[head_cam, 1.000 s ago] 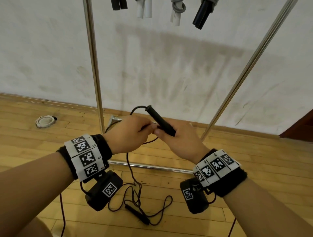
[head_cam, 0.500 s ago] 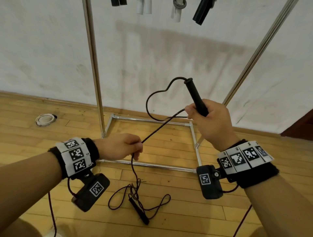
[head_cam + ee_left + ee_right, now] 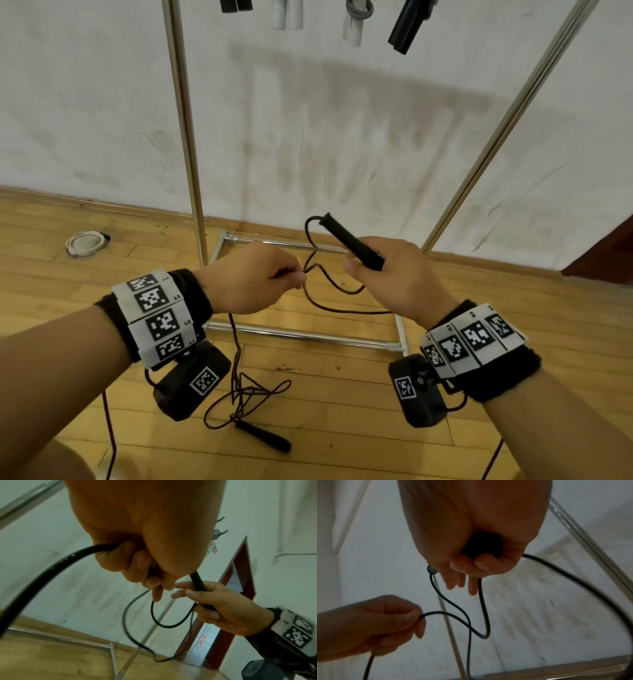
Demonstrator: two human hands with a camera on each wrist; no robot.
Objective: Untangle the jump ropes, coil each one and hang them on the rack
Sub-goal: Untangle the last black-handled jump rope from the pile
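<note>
My right hand (image 3: pixel 380 270) grips one black handle (image 3: pixel 349 241) of a black jump rope, its free end tilted up and left. The rope (image 3: pixel 317 270) leaves that end, loops down and runs to my left hand (image 3: pixel 274 277), which pinches the cord (image 3: pixel 429 614) between thumb and forefinger. A second loop (image 3: pixel 342 310) sags under the right hand. From the left hand the cord drops to a loose tangle (image 3: pixel 246 394) on the floor, where the other black handle (image 3: pixel 263 435) lies. The metal rack (image 3: pixel 186 137) stands just behind, with coiled ropes' handles (image 3: pixel 406 24) hanging at the top.
The rack's base frame (image 3: pixel 301 335) lies on the wooden floor under my hands, its slanted right post (image 3: pixel 507 123) rising beside the right hand. A white coiled rope (image 3: pixel 85 243) lies by the wall at left. A dark red door frame (image 3: pixel 603 253) is at far right.
My right hand has come down and left with the handle, and my left hand has risen to meet it, so a new loop of cord hangs between them.
</note>
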